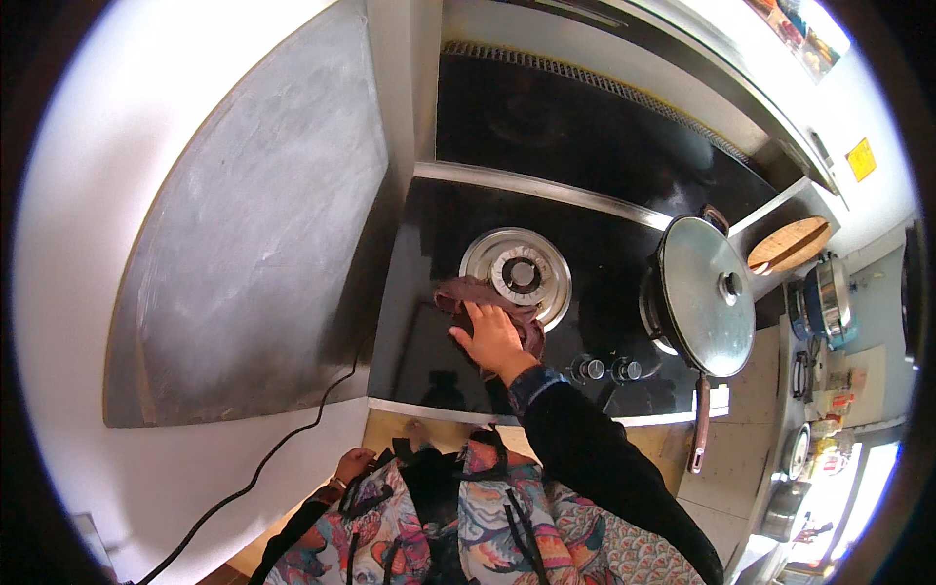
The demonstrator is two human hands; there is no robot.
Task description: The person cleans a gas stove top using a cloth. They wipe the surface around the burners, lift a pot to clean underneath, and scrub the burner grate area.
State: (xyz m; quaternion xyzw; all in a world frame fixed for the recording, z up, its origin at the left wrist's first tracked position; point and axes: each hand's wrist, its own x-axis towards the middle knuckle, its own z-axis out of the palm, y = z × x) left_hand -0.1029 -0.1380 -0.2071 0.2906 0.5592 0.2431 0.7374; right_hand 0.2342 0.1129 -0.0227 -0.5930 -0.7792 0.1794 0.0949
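My right hand (493,340) presses on a dark reddish-brown cloth (530,329), its fingers spread over the folds. The cloth lies on the black glass gas stove (614,241), over the lower left edge of the round metal burner (552,248). My left hand (356,463) hangs low beside my patterned garment, near the stove's front left corner; its fingers look curled, but whether they hold anything cannot be made out.
A lidded pan (695,292) sits on the right burner, its handle (700,431) jutting past the stove's front edge. Two control knobs (594,368) stand near the front. A black cable (256,468) runs along the left wall. A steel pot (833,292) and other kitchenware stand at right.
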